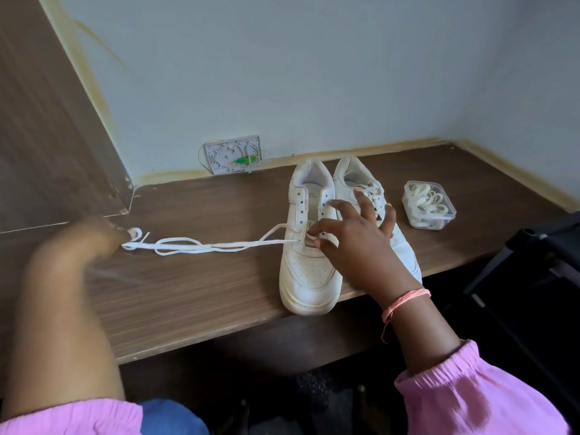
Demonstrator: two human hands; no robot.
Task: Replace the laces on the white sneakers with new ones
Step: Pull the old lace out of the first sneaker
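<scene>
Her left hand (94, 237), blurred, pinches the lace (213, 245) end, pulled away from the near sneaker (309, 265). Right hand (354, 243), fingers spread, steadies it. Beyond: second sneaker (361, 180), tub (428, 205) of laces, brown desk (201, 287), wall.

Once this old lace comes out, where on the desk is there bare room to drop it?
Bare wood lies in front of the stretched lace, between the left hand and the left sneaker. Also behind it, toward the wall plate. It is crowded between the right sneaker and the lace box.

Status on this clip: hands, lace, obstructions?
Left hand pulling old white lace leftward. Right hand steadying near white sneaker. Lace still threaded at lowest eyelets. Nothing blocking.
</scene>
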